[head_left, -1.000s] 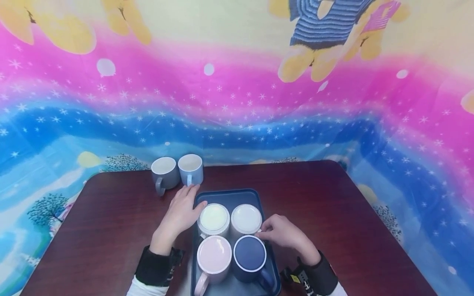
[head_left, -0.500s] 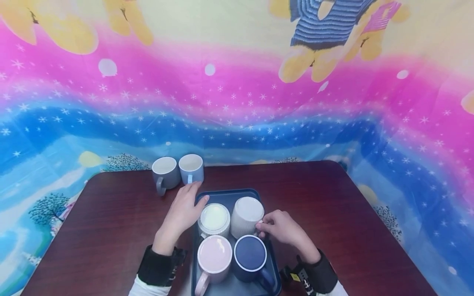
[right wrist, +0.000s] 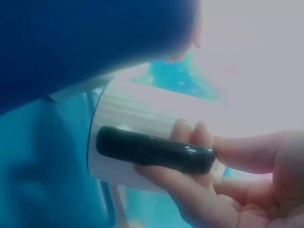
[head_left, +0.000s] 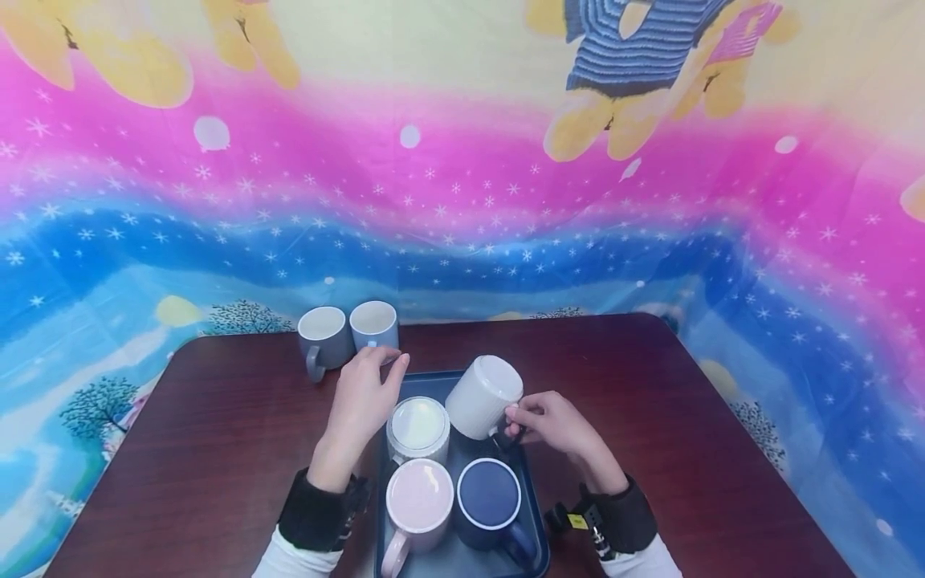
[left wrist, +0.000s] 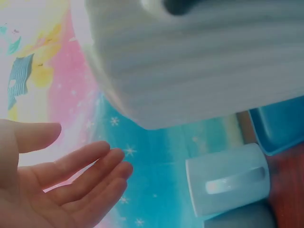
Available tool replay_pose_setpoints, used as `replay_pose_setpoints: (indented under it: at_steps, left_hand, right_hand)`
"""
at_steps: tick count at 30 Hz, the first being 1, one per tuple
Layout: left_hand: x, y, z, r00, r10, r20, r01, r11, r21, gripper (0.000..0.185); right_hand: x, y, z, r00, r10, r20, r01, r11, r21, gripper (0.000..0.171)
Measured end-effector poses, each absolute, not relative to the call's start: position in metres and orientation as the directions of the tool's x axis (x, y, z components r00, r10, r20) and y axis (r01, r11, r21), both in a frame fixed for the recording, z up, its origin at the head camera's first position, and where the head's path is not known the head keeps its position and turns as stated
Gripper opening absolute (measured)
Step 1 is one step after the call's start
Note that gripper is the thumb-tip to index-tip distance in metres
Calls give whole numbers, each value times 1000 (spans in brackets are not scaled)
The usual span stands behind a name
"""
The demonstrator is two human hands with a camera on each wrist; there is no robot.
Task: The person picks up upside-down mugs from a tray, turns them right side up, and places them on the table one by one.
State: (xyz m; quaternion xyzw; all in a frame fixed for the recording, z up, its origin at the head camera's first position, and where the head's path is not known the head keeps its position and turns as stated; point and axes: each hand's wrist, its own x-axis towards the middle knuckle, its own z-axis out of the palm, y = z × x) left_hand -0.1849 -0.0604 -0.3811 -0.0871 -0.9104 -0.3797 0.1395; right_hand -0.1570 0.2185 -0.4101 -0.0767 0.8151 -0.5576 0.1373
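Note:
My right hand (head_left: pixel 549 421) grips the black handle (right wrist: pixel 152 149) of a white ribbed mug (head_left: pixel 484 397). That mug is tilted, base up, over the far right of a dark blue tray (head_left: pixel 422 385). My left hand (head_left: pixel 361 401), fingers extended and holding nothing, hovers just in front of a light blue mug (head_left: pixel 374 321). In the left wrist view its palm and spread thumb show clearly. On the tray another white mug (head_left: pixel 419 425), a pink mug (head_left: pixel 419 496) and a navy mug (head_left: pixel 488 494) stand upside down.
A grey mug (head_left: pixel 328 345) stands upright beside the light blue one at the far left edge of the brown table (head_left: pixel 614 377). Behind the table hangs a colourful patterned cloth (head_left: pixel 462 193).
My right hand has lifted and tilted the white ribbed mug from its place on the tray, moving it away from me. My left hand has shifted slightly forward towards the light blue mug.

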Motion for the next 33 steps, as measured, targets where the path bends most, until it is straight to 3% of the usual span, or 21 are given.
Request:
replay_pose_setpoints:
  at_steps: [17, 33]
  left_hand:
    - [-181, -38, -355, -933, 84, 350, 307, 693, 652, 27]
    - [-182, -22, -339, -935, 98, 340, 308, 699, 645, 28]
  right_hand:
    - [-174, 225, -394, -962, -251, -107, 71, 147, -987, 34]
    - [-176, 230, -383, -975, -217, -57, 56, 10, -998, 16]
